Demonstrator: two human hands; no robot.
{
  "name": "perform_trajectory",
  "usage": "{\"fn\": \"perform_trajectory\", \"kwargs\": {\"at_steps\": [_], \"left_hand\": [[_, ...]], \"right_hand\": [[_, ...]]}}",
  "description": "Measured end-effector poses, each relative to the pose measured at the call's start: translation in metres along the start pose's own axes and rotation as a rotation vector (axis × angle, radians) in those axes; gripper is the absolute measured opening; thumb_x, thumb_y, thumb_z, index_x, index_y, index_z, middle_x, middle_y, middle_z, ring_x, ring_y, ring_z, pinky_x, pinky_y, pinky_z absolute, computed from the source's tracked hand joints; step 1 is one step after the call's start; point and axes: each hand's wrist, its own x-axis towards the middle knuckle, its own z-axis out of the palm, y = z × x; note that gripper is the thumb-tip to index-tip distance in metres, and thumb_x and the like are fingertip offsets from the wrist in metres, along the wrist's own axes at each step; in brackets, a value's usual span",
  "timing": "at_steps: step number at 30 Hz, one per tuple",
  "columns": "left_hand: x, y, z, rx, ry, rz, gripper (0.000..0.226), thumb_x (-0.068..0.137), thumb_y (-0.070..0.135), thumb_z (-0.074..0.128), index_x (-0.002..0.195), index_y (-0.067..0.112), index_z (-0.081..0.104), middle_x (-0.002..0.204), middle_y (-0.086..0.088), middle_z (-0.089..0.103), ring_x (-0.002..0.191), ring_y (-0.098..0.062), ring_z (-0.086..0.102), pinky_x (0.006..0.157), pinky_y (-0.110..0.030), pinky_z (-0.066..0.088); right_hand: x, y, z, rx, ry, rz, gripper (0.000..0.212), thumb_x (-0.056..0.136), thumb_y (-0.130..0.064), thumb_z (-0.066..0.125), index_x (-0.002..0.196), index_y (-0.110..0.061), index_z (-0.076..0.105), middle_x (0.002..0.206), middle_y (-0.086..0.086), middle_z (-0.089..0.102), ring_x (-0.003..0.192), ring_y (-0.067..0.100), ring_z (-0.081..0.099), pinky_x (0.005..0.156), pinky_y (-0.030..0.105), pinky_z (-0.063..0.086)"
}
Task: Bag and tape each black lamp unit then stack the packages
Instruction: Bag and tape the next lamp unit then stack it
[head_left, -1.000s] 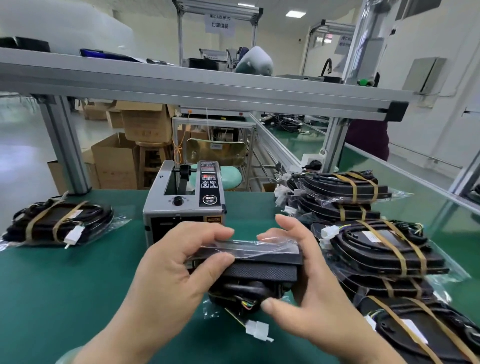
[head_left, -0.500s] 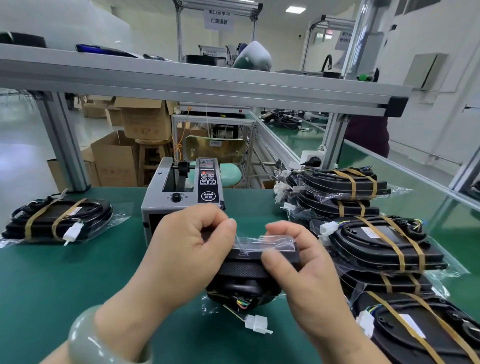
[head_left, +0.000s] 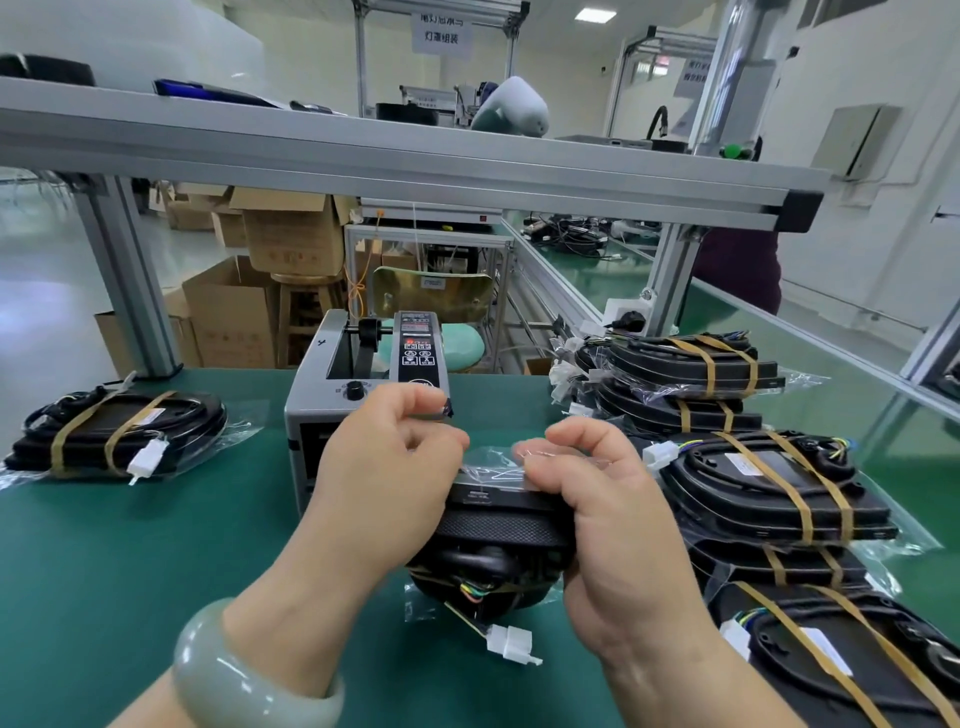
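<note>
A black lamp unit (head_left: 498, 540) in a clear plastic bag stands on edge on the green table, its white connector (head_left: 511, 644) trailing toward me. My left hand (head_left: 384, 483) grips its left side with curled fingers. My right hand (head_left: 602, 499) holds its right side, and the fingers pinch the folded bag flap (head_left: 493, 470) on top. Directly behind the hands sits the grey tape dispenser (head_left: 363, 374).
Several taped, bagged lamp packages (head_left: 748, 483) are stacked at the right, from the back to the near edge. One taped package (head_left: 114, 434) lies at the left. An aluminium shelf frame (head_left: 415, 156) spans overhead, with posts at back left and back right.
Both hands have shifted up onto the top edge of the unit, and the fingers have curled over the bag flap. The unit stays in place.
</note>
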Motion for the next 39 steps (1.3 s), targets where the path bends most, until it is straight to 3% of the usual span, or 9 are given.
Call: {"fn": "perform_trajectory", "kwargs": {"at_steps": [5,8,10,15,20,24,26,30,39], "left_hand": [[0.002,0.005,-0.003,0.050,-0.045,0.003,0.043,0.079,-0.006,0.042,0.070,0.027,0.069,0.071,0.014,0.071,0.059,-0.005,0.060,0.052,-0.017,0.048],[0.005,0.004,-0.003,0.049,-0.030,-0.022,0.044,0.077,-0.007,0.041,0.064,0.023,0.069,0.067,0.007,0.071,0.059,-0.010,0.059,0.055,-0.025,0.050],[0.007,0.001,-0.005,0.023,-0.020,-0.043,0.043,0.078,-0.008,0.040,0.065,0.021,0.068,0.068,0.004,0.071,0.064,-0.016,0.060,0.061,-0.029,0.050],[-0.004,-0.004,-0.008,-0.017,-0.055,-0.022,0.044,0.081,-0.008,0.040,0.076,0.026,0.066,0.073,0.011,0.071,0.064,-0.010,0.059,0.059,-0.022,0.047],[-0.024,-0.011,-0.010,-0.022,-0.043,0.129,0.042,0.083,-0.008,0.045,0.080,0.029,0.065,0.078,0.012,0.070,0.060,-0.004,0.061,0.058,-0.010,0.045],[-0.031,-0.021,-0.014,-0.315,-0.049,0.037,0.015,0.083,0.034,0.055,0.088,0.035,0.069,0.087,0.003,0.073,0.076,-0.010,0.068,0.068,-0.023,0.053],[-0.024,-0.034,-0.021,-0.486,0.025,-0.145,0.020,0.088,0.039,0.055,0.086,0.030,0.073,0.086,-0.001,0.074,0.078,-0.013,0.068,0.070,-0.030,0.052],[0.000,-0.062,-0.038,-0.496,0.207,-0.558,0.014,0.092,0.026,0.059,0.091,0.015,0.067,0.062,0.003,0.068,0.060,-0.011,0.059,0.054,-0.025,0.048],[0.019,-0.076,-0.039,-0.493,0.207,-0.675,0.008,0.087,0.018,0.068,0.083,0.011,0.066,0.050,0.005,0.062,0.038,-0.003,0.053,0.036,-0.015,0.042]], "right_hand": [[-0.003,-0.002,0.002,-0.198,-0.114,-0.075,0.039,0.081,0.009,0.054,0.078,-0.026,0.072,0.070,-0.006,0.064,0.060,0.007,0.057,0.051,0.019,0.047],[-0.006,-0.002,-0.004,-0.535,-0.176,-0.451,0.019,0.083,-0.013,0.060,0.089,-0.028,0.072,0.101,-0.009,0.066,0.086,-0.001,0.061,0.076,0.014,0.046],[-0.007,-0.004,-0.015,-0.749,-0.291,-0.644,0.031,0.073,-0.028,0.068,0.103,-0.022,0.066,0.114,-0.009,0.061,0.106,0.005,0.058,0.089,0.011,0.040],[-0.004,-0.005,-0.037,-0.948,-0.441,-0.643,0.069,0.051,-0.033,0.087,0.112,-0.030,0.053,0.110,-0.013,0.058,0.101,0.010,0.060,0.085,0.017,0.047],[-0.014,-0.001,-0.048,-0.913,-0.595,-0.525,0.070,0.052,-0.035,0.089,0.110,-0.043,0.051,0.121,-0.019,0.060,0.112,0.005,0.059,0.093,0.022,0.047],[0.009,0.021,-0.036,-1.225,-0.644,-0.311,0.045,0.077,-0.011,0.076,0.077,-0.054,0.060,0.088,-0.024,0.061,0.075,-0.016,0.061,0.098,0.026,0.046],[0.012,0.022,-0.044,-1.324,-0.559,-0.500,0.030,0.068,-0.016,0.080,0.086,-0.035,0.066,0.096,-0.019,0.064,0.083,-0.012,0.061,0.098,0.022,0.044],[-0.007,0.023,-0.064,-1.211,-0.266,-0.916,0.054,0.048,-0.022,0.083,0.100,-0.021,0.065,0.105,-0.006,0.066,0.099,0.011,0.061,0.087,0.026,0.046],[0.000,0.043,-0.068,-1.145,-0.177,-0.973,0.051,0.058,-0.031,0.078,0.104,-0.024,0.057,0.104,0.001,0.067,0.094,0.024,0.064,0.086,0.035,0.048]]}}
